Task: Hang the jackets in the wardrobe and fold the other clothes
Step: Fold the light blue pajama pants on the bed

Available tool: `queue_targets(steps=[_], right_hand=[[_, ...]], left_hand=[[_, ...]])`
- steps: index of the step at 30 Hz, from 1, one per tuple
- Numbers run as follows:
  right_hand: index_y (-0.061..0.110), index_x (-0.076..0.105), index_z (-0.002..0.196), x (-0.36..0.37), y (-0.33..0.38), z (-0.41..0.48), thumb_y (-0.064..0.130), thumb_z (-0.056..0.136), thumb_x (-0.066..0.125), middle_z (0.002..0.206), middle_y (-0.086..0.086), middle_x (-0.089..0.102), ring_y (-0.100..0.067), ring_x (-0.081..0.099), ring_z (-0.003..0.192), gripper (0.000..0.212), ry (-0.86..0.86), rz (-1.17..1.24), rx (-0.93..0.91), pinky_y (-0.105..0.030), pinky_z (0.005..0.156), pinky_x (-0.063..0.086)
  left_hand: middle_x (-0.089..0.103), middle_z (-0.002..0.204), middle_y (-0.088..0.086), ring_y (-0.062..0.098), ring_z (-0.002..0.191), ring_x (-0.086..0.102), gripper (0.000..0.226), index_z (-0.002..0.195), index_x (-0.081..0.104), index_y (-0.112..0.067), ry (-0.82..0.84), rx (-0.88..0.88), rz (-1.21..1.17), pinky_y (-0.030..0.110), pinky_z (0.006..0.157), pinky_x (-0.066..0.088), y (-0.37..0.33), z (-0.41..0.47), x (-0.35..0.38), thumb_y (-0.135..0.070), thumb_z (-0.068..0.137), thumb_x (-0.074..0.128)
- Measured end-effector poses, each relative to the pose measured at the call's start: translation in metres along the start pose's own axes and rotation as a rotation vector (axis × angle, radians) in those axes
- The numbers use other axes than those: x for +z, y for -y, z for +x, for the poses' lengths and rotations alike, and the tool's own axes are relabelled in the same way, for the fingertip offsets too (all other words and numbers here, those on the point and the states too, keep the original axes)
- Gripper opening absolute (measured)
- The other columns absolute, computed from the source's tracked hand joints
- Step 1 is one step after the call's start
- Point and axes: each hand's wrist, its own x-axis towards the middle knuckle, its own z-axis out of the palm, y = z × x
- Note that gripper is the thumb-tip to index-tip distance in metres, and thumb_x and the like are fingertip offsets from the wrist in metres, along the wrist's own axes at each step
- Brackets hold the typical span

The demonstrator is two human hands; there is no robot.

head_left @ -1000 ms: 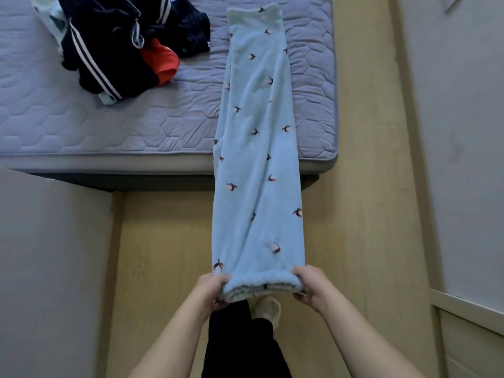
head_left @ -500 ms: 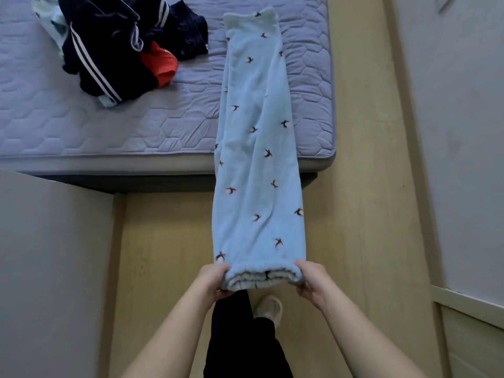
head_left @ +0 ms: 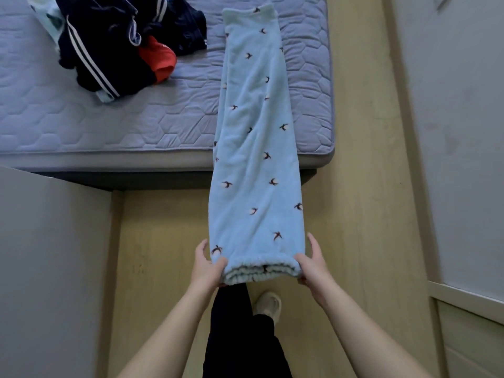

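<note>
- Blue trousers (head_left: 256, 148): doubled lengthwise, far end on the bed's (head_left: 81, 126) right edge, near end held over the floor.
- My left grip (head_left: 208, 266) and right grip (head_left: 313, 264): each pinched on a corner of the near hem.
- Dark pile (head_left: 109, 50), bed's far-left corner: unfolded, so I judge most work is left.

Both bare forearms reach forward, the left from 7 o'clock, the right from 5 o'clock. The left hand (head_left: 208, 266) and right hand (head_left: 313, 267) sit level near 6 o'clock, each pinching a near corner of the blue garment (head_left: 256, 159), thumbs on top
</note>
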Motion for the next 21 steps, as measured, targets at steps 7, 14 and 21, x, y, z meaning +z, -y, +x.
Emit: queue_targets(steps=[7, 14, 21], right_hand=[[0.013, 0.069, 0.099, -0.011, 0.051, -0.015, 0.002, 0.084, 0.038, 0.095, -0.011, 0.069, -0.023, 0.060, 0.081, 0.036, 0.135, 0.030, -0.180, -0.031, 0.068, 0.046], [0.017, 0.065, 0.099, -0.016, 0.159, 0.022, 0.004, 0.083, 0.069, 0.089, 0.004, 0.072, -0.009, 0.067, 0.086, 0.021, 0.171, -0.307, -0.492, -0.028, 0.078, 0.054], [0.023, 0.067, 0.092, 0.015, 0.335, 0.125, 0.027, 0.085, 0.068, 0.102, -0.005, 0.058, -0.006, 0.054, 0.094, 0.008, -0.059, -0.472, -0.644, -0.028, 0.083, 0.046]], left_hand=[[0.064, 0.097, 0.009, 0.014, 0.072, 0.063, 0.032, 0.097, 0.067, -0.010, 0.173, 0.230, -0.083, 0.023, 0.055, 0.052, -0.048, -0.016, -0.016, 0.003, 0.086, 0.040], [0.072, 0.097, -0.008, 0.004, 0.086, 0.066, 0.034, 0.103, 0.068, -0.026, 0.252, 0.556, 0.230, 0.015, 0.075, 0.049, -0.142, 0.024, -0.023, 0.000, 0.082, 0.069], [0.057, 0.099, -0.003, 0.005, 0.092, 0.057, 0.025, 0.100, 0.065, -0.017, 0.087, 0.772, 0.269, 0.024, 0.079, 0.049, -0.309, 0.144, 0.003, -0.036, 0.083, 0.064]])
